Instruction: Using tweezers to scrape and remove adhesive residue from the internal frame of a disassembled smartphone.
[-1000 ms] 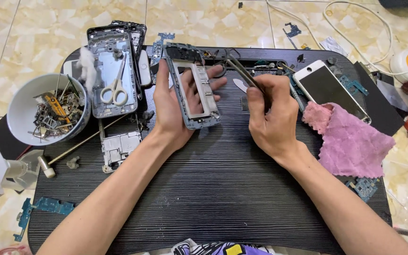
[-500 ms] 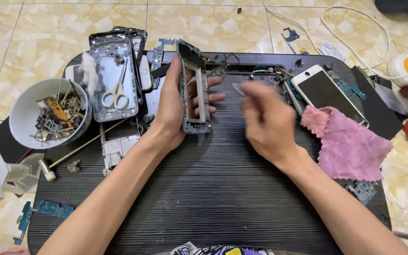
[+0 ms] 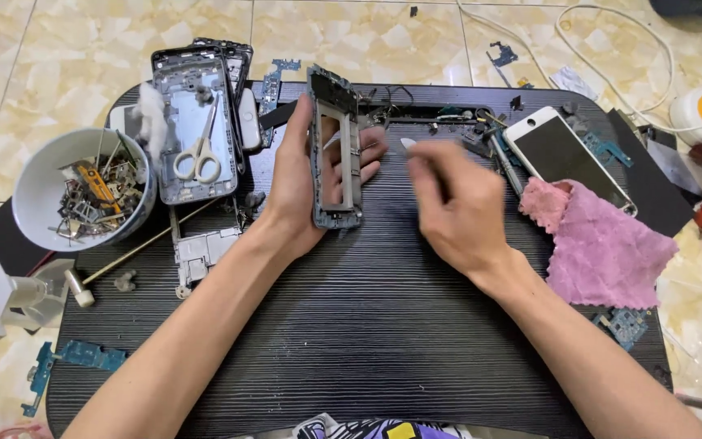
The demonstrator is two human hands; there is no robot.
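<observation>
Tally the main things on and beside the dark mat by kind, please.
Phone frame in left hand: 1
Tool in right hand: 1
White-fronted phone: 1
Scissors: 1
White bowl of small metal parts: 1
Pink cloth: 1
Total: 6
</observation>
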